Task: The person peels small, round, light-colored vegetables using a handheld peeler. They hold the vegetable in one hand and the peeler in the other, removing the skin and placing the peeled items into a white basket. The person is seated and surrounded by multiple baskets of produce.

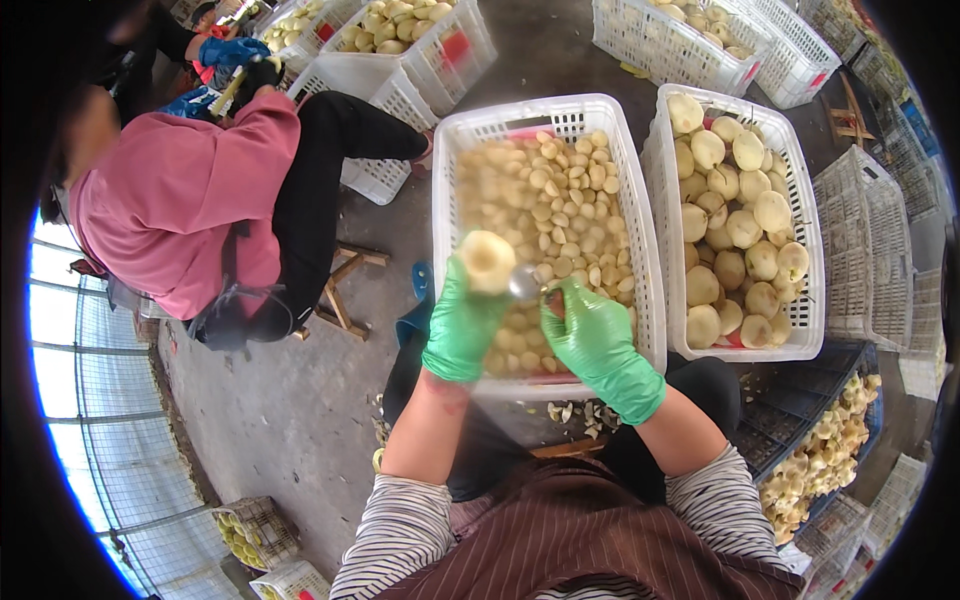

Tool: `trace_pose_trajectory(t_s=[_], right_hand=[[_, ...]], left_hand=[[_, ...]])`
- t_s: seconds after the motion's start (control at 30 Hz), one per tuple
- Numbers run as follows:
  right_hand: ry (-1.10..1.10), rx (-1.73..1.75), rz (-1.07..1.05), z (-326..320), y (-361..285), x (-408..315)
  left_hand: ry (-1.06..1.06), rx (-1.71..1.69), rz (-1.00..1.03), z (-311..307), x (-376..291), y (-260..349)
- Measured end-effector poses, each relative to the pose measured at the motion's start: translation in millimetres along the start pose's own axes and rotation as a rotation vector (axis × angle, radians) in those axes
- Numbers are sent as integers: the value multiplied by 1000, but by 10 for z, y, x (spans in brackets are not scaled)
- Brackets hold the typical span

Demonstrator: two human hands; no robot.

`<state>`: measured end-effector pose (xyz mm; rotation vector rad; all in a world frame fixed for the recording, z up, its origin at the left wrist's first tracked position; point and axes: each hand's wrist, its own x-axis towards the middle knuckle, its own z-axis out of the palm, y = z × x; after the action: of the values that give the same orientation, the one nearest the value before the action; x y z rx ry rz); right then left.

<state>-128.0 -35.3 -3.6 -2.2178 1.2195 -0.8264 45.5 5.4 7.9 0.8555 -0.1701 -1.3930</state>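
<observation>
My left hand point(463, 330), in a green glove, holds up a peeled pear point(491, 259) with a round hollow in its face. In my right hand point(596, 345), also gloved in green, is a scoop with a round metal bowl point(525, 282); my fingers hide most of its handle. The bowl is just right of the pear; whether they touch I cannot tell. Both hands are above a white plastic crate point(651, 315). Many rounded, pale fruit pieces point(574, 202) fill it, and those at its left look blurred, as if under cloudy liquid.
Peeled pears point(742, 225) fill a second white crate point(814, 322) on the right. Nearer, cored-looking fruit scraps point(814, 465) lie by a dark crate point(795, 405). A co-worker in a pink top point(187, 202) sits at left, near a wooden stool point(341, 292). Peelings point(589, 416) litter the floor.
</observation>
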Motion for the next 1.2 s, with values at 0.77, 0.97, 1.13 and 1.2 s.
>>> trace_pose_trajectory(t_s=[0.77,0.97,1.13,1.2], right_hand=[[-220,324,73,86,-24,-116],[-441,795,314,-224,-172,-21],[-989,1466,713,-276,-61,9],[-1105,1836,759,-166,-54,-42]], left_hand=[[-189,438,-6,311,-146,277],[-223,555,134,353,-157,226],[-149,603,272,424,-193,67],[-142,582,278,451,-218,29]])
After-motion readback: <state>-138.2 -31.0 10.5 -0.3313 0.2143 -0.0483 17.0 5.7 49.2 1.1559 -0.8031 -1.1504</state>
